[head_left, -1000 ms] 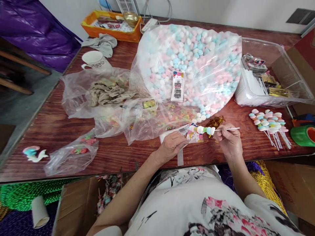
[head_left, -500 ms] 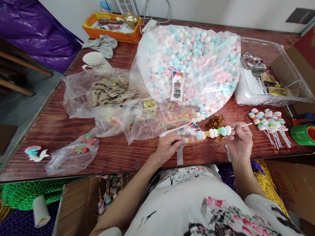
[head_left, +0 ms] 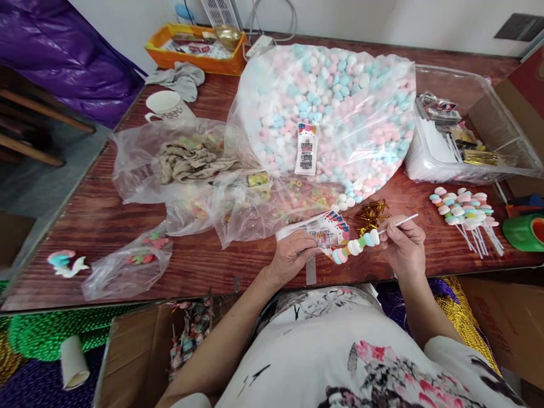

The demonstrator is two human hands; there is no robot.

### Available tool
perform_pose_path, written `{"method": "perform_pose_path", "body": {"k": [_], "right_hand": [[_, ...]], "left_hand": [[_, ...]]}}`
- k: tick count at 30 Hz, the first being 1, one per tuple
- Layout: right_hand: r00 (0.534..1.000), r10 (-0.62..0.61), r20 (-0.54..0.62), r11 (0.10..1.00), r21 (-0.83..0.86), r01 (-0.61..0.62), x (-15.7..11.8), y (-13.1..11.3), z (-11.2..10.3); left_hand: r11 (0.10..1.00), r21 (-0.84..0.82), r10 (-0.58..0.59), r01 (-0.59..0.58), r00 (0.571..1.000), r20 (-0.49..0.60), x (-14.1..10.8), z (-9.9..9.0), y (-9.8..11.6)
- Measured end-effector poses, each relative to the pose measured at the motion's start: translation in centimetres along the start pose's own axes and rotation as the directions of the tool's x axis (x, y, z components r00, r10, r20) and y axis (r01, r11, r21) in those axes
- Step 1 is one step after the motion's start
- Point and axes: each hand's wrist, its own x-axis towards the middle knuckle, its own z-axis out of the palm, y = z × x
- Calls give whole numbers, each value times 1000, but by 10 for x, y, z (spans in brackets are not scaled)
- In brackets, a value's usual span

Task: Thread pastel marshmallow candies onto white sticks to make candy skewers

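Note:
My right hand is closed on the white stick of a marshmallow skewer, threaded with white, blue, green and pink pieces. The skewer slants down to the left, its far end at the mouth of a clear printed packet. Pinched between the thumb and fingers of my left hand is this packet's lower edge. Whether the skewer's tip is inside or just in front of the packet, I cannot tell. Gold twist ties lie behind the skewer. Finished-looking marshmallow skewers are piled right of my right hand.
A big clear bag of marshmallows fills the table's back, a small printed packet on it. Left are plastic bags of candy, a cloth and a mug. A clear bin and green tape stand right.
The skewer has moved left and its left end has dipped toward the packet's mouth. My right hand has shifted left with it. My left hand keeps its hold on the packet.

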Motion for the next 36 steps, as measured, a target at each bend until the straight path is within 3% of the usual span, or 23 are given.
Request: {"method": "perform_pose_path", "body": {"k": [5, 11, 16, 21, 26, 29, 33, 36], "right_hand": [[996, -51, -74, 999, -2, 51, 2, -6, -8], [981, 102, -164, 975, 214, -66, 12, -6, -30], [980, 157, -122, 977, 167, -136, 10, 2, -18], [988, 138, -73, 988, 86, -131, 13, 3, -8], [995, 89, 48, 994, -68, -85, 21, -4, -4], [981, 40, 191, 984, -177, -5, 20, -7, 0], [894, -56, 444, 943, -271, 194, 13, -8, 1], [852, -110, 511, 924, -263, 277, 7, -7, -4]], "left_hand": [[998, -15, -66, 65, 998, -5, -3, 0, 1], [982, -59, -182, 178, 982, -53, -5, -1, 4], [978, -57, -203, 200, 978, -42, -5, 1, 4], [993, -28, -119, 118, 993, -14, -5, 1, 3], [997, 72, 27, -32, 997, 76, -2, 1, 6], [986, 129, 89, -110, 984, 157, 0, 3, 9], [972, 175, 109, -154, 963, 245, 1, 5, 9], [972, 175, 112, -158, 962, 248, 0, 4, 9]]}}
